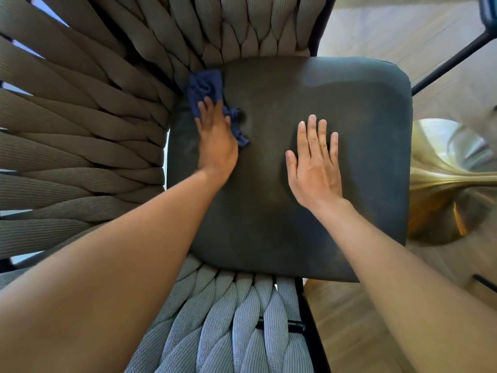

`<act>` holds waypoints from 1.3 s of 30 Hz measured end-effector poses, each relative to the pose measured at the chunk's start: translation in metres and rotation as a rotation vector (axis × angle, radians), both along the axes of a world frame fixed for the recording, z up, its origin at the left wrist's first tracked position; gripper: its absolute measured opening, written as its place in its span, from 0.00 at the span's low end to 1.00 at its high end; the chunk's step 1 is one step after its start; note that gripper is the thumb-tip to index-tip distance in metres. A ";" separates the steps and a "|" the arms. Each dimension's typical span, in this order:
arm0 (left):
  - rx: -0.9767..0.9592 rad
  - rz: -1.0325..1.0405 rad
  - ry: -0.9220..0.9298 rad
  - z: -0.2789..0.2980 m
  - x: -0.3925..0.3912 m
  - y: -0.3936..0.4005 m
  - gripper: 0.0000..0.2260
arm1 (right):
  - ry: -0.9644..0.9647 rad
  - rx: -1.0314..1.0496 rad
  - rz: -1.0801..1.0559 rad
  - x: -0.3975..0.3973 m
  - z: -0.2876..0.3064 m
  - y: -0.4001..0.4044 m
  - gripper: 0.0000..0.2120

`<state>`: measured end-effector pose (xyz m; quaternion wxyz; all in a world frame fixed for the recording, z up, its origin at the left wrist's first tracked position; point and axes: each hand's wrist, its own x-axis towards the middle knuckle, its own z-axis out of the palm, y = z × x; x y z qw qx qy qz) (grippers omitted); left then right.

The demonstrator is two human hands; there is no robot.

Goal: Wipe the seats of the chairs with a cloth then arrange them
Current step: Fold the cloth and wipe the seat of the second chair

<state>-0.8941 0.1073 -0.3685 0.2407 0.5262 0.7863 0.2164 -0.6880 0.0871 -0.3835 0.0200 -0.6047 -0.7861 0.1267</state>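
A dark grey cushioned chair seat [336, 103] fills the middle of the view. A crumpled blue cloth [205, 86] lies on the seat's far left corner, close to the woven backrest. My left hand [216, 141] presses down on the cloth, fingers over its near part. My right hand [314, 162] lies flat on the middle of the seat, fingers spread, holding nothing.
Thick grey woven rope straps [80, 117] of the chair's back and arms wrap round the left, top and bottom of the seat. Black metal frame bars [451, 60] run at upper right. A shiny gold table base [441, 181] stands on the wooden floor right of the seat.
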 end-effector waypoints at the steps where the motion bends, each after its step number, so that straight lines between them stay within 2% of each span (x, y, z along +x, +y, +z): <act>1: 0.018 -0.070 0.011 -0.002 0.006 -0.002 0.22 | -0.002 -0.004 -0.004 0.001 -0.001 0.000 0.29; 6: 0.081 -0.450 0.064 -0.014 0.022 -0.031 0.25 | -0.012 0.017 0.000 0.009 0.000 -0.003 0.28; 9: 0.142 -0.753 0.088 -0.013 0.016 -0.055 0.25 | -0.018 0.033 -0.042 0.018 0.003 -0.008 0.28; 11: 0.137 -0.837 0.085 -0.008 0.008 -0.069 0.25 | -0.031 0.019 -0.060 0.026 0.005 -0.012 0.28; 13: 0.156 -0.657 0.050 0.002 0.006 -0.069 0.20 | -0.047 0.008 -0.056 0.033 0.008 -0.018 0.28; 15: 0.180 -0.379 0.037 0.009 0.009 -0.053 0.19 | -0.059 0.002 -0.040 0.040 0.009 -0.024 0.28; 17: 0.168 -0.221 0.018 0.008 0.016 -0.032 0.20 | -0.066 0.000 -0.040 0.046 0.010 -0.029 0.28; 20: 0.091 -0.310 0.069 -0.005 0.038 -0.029 0.23 | -0.044 -0.003 -0.093 0.055 0.010 -0.034 0.28; 26: 0.099 -0.598 0.072 0.004 0.071 -0.098 0.23 | -0.007 -0.038 -0.072 0.064 0.017 -0.050 0.27; 28: 0.069 -0.480 -0.009 0.014 0.069 -0.111 0.21 | 0.029 -0.067 -0.008 0.060 0.021 -0.058 0.28; 31: 0.065 0.027 -0.114 0.040 0.048 -0.112 0.18 | 0.053 -0.083 0.165 0.047 0.023 -0.073 0.28; 33: 0.074 0.268 -0.176 0.051 0.029 -0.113 0.18 | 0.029 -0.083 0.265 0.039 0.021 -0.085 0.28; 34: 0.097 0.314 -0.192 0.054 0.020 -0.116 0.18 | 0.019 -0.085 0.295 0.036 0.020 -0.090 0.28; 36: 0.123 0.279 -0.113 0.050 0.003 -0.121 0.19 | 0.010 -0.096 0.319 0.032 0.017 -0.097 0.28; 37: 0.080 0.230 -0.049 0.041 -0.005 -0.123 0.22 | 0.014 -0.102 0.320 0.031 0.016 -0.100 0.28; 39: -0.064 0.156 0.078 0.022 -0.018 -0.121 0.35 | 0.019 -0.109 0.318 0.032 0.014 -0.101 0.29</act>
